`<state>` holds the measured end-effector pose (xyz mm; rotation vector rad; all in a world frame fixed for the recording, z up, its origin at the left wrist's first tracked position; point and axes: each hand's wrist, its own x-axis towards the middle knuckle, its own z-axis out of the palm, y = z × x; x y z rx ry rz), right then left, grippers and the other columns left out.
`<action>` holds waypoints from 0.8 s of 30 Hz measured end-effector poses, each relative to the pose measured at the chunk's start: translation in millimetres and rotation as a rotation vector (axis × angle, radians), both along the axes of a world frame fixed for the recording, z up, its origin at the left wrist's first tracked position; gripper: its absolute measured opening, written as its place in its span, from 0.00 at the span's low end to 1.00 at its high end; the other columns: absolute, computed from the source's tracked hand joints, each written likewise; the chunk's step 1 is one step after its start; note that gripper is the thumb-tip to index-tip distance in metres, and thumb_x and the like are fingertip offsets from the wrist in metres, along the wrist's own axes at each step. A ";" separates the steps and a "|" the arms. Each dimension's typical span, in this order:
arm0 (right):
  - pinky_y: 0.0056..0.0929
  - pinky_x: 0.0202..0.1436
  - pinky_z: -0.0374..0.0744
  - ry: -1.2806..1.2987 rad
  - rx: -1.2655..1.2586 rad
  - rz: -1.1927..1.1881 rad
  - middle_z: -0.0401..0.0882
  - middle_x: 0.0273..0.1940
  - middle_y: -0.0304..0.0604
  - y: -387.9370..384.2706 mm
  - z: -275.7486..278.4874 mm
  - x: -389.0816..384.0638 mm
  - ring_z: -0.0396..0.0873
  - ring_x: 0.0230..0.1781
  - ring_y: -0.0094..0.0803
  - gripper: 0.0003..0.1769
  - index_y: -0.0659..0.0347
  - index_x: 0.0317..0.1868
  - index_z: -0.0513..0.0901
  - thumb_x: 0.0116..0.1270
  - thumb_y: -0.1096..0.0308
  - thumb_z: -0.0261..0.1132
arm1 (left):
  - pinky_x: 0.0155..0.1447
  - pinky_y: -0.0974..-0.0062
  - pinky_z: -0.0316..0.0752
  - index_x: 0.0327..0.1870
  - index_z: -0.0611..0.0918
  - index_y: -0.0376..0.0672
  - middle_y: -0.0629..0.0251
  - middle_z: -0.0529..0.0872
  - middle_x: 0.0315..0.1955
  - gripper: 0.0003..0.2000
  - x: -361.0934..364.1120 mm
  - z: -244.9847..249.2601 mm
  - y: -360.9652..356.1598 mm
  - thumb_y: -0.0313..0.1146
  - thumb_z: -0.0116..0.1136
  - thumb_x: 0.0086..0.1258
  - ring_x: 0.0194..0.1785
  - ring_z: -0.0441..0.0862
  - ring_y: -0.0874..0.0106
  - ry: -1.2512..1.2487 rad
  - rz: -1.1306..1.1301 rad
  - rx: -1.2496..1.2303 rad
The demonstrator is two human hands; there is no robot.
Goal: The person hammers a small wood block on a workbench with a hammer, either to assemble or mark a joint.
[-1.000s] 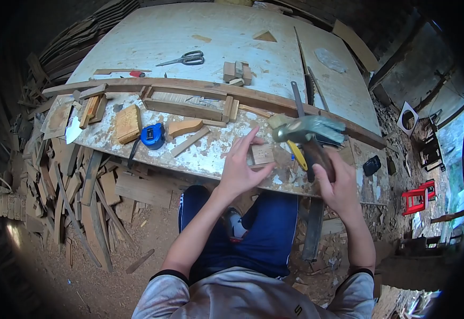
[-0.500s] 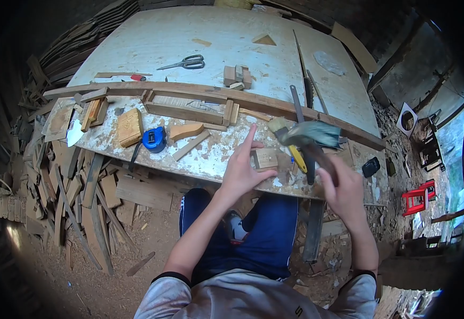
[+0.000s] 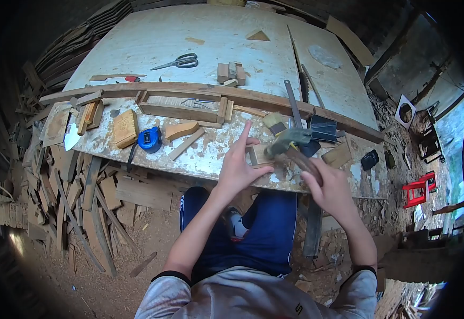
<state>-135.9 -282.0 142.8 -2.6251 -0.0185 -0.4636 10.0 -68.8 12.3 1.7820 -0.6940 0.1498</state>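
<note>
A hammer (image 3: 298, 154) is gripped by its wooden handle in my right hand (image 3: 332, 189), over the front right of the workbench. Its metal head overlaps the right side of a small wooden block (image 3: 258, 154) in this view. Around that block's left side, my left hand (image 3: 238, 166) holds it between thumb and curled fingers, with the index finger pointing up the bench. A brush (image 3: 274, 123) lies just beyond the hammer head, partly covered by it. The long metal bar (image 3: 292, 101) beside it runs back across the wooden rail.
Left along the workbench (image 3: 205, 154) lie a blue tape measure (image 3: 149, 140), a thick wood block (image 3: 125, 129) and a curved wood piece (image 3: 182, 129). Behind them is a wooden tray (image 3: 179, 110). Scissors (image 3: 176, 62) rest on the large board. A black case (image 3: 370, 159) sits at right.
My right hand has swung the hammer down and left, bringing its head to the block. My left hand keeps its hold. The yellow-handled tool by the block is now largely hidden.
</note>
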 end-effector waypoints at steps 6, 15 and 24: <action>0.43 0.40 0.87 -0.174 0.007 0.000 0.92 0.41 0.55 -5.1 -10.1 0.2 0.93 0.38 0.53 0.17 0.65 0.59 0.85 0.76 0.66 0.74 | 0.65 0.63 0.88 0.91 0.60 0.46 0.55 0.92 0.53 0.68 3.0 -2.2 -0.5 0.40 0.96 0.45 0.57 0.93 0.62 -0.041 0.028 -0.017; 0.44 0.39 0.87 -0.116 -0.135 0.069 0.92 0.42 0.56 0.9 -14.1 -1.3 0.92 0.37 0.55 0.20 0.66 0.60 0.85 0.75 0.64 0.76 | 0.68 0.59 0.83 0.91 0.58 0.43 0.55 0.90 0.54 0.68 0.2 2.3 1.3 0.39 0.94 0.47 0.60 0.88 0.56 -0.002 0.002 0.035; 0.46 0.38 0.84 0.117 -0.158 0.027 0.89 0.36 0.53 8.5 -2.7 -4.8 0.89 0.33 0.54 0.15 0.62 0.58 0.84 0.79 0.63 0.72 | 0.68 0.59 0.83 0.90 0.62 0.44 0.55 0.89 0.55 0.65 -2.6 3.0 1.2 0.38 0.94 0.47 0.60 0.88 0.55 0.021 -0.003 0.021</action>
